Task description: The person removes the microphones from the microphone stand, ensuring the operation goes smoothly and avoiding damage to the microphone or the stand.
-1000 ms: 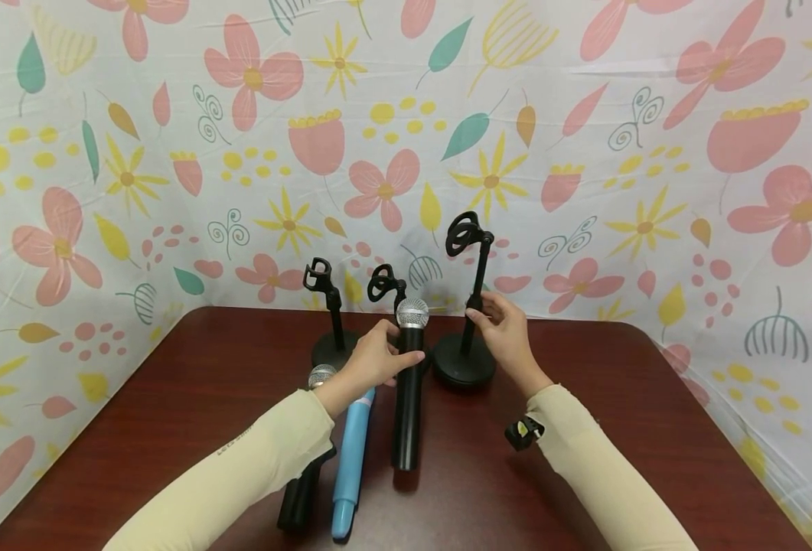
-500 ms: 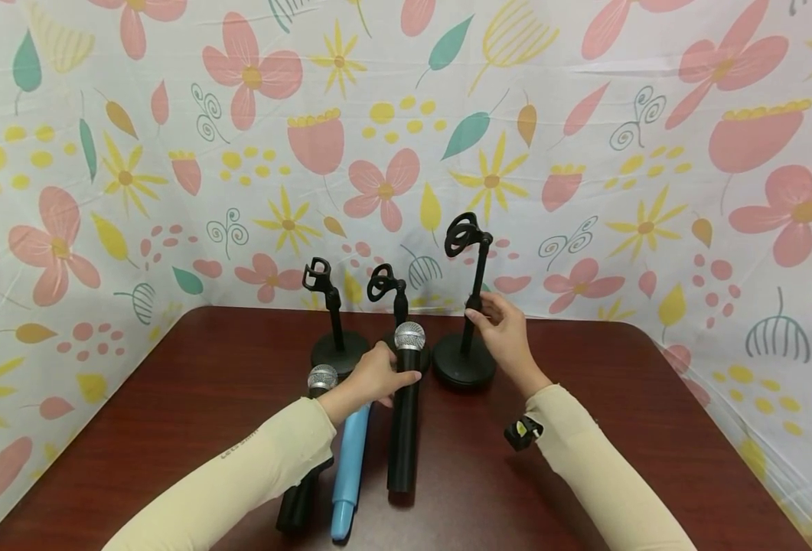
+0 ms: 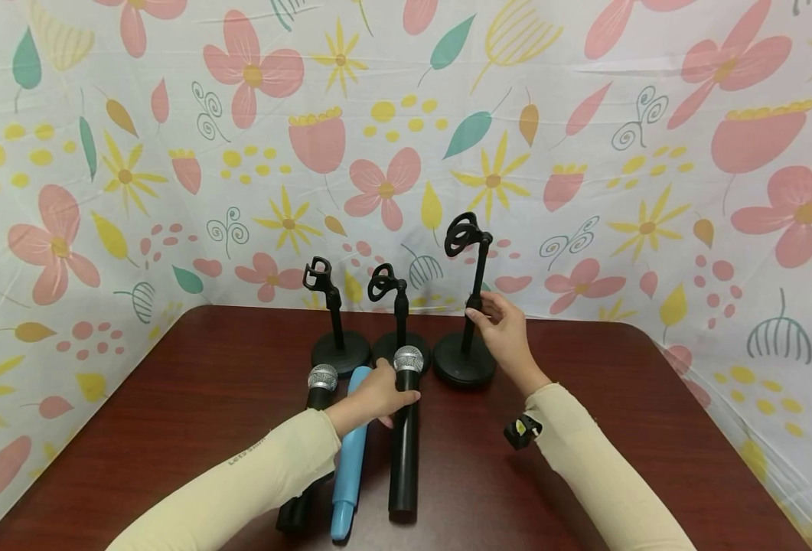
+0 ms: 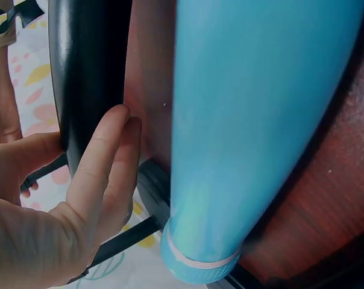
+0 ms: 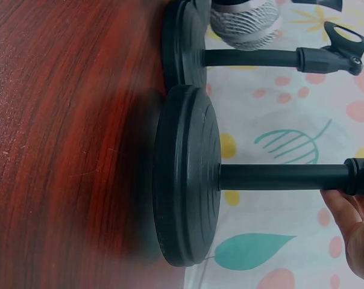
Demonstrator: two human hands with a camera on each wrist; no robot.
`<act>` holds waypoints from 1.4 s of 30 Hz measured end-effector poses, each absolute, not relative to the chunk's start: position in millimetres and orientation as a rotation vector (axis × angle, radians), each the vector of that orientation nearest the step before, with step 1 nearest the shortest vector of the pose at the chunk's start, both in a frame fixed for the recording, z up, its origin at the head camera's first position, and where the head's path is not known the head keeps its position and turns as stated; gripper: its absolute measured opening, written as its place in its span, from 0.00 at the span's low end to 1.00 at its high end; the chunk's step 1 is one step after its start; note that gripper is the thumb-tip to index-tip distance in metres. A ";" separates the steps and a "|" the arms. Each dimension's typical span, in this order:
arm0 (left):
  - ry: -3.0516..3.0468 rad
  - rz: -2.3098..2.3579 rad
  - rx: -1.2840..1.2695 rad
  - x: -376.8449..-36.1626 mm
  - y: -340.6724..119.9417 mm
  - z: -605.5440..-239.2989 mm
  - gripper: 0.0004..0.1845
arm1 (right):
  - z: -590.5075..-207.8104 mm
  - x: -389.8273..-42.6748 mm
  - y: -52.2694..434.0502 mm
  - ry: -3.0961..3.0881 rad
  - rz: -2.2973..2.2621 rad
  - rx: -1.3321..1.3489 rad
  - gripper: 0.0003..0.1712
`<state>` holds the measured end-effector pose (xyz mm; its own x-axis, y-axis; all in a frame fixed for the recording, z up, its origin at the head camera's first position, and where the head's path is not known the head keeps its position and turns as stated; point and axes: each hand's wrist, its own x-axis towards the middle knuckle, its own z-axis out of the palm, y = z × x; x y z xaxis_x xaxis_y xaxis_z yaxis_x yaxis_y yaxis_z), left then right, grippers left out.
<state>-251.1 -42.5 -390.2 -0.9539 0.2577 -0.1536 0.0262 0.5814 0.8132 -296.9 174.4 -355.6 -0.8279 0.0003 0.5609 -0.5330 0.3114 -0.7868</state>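
My left hand (image 3: 386, 392) grips a black microphone (image 3: 404, 444) just below its silver head; the microphone lies flat on the dark red table (image 3: 171, 398). In the left wrist view, thumb and fingers (image 4: 106, 162) clasp the black body (image 4: 88, 66) beside a blue microphone (image 4: 254, 120). That blue microphone (image 3: 349, 459) lies left of it, and a second black microphone (image 3: 321, 380) is partly hidden under my left sleeve. My right hand (image 3: 488, 317) holds the pole of the tallest stand (image 3: 476, 287), whose round base (image 5: 185, 174) sits on the table.
Two shorter black stands (image 3: 337, 314) (image 3: 399, 306) with empty clips stand at the back centre, close to the tall one. A flowered cloth wall (image 3: 585, 153) encloses the table on three sides. Bare wood (image 3: 653, 428) lies to the right.
The black microphone's head has come down from a raised, tilted pose to lie on the table, my left hand lowering with it. The right hand stays on the stand pole.
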 end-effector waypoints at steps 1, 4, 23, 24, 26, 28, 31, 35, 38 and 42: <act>2.559 1.306 0.228 -250.5 -41.9 -390.8 0.46 | -355.7 -297.0 174.4 -2.120 1.539 0.473 0.18; 2.571 1.278 0.217 -248.7 -40.2 -392.2 0.46 | -356.6 -297.6 174.3 -2.119 1.540 0.475 0.18; 2.657 1.081 0.306 -243.0 -37.4 -396.2 0.37 | -361.5 -304.7 173.0 -2.125 1.565 0.463 0.18; 2.657 1.075 0.309 -242.6 -37.4 -395.9 0.37 | -360.8 -303.9 172.5 -2.131 1.560 0.457 0.18; 2.655 1.067 0.313 -241.8 -37.3 -395.7 0.37 | -360.6 -303.5 172.1 -2.139 1.551 0.452 0.19; 2.651 1.062 0.307 -240.9 -37.2 -395.5 0.38 | -361.1 -303.8 172.2 -2.141 1.562 0.446 0.19; 2.642 1.048 0.301 -239.4 -36.9 -395.8 0.39 | -363.0 -304.8 172.9 -2.140 1.571 0.442 0.19; 2.622 1.045 0.284 -238.6 -35.9 -397.4 0.41 | -365.1 -305.9 173.4 -2.128 1.585 0.437 0.19; 2.621 1.053 0.277 -239.0 -35.3 -399.1 0.41 | -365.6 -306.4 173.3 -2.116 1.598 0.440 0.20; 2.628 1.068 0.283 -239.3 -35.3 -399.7 0.40 | -365.9 -307.3 173.2 -2.108 1.618 0.442 0.20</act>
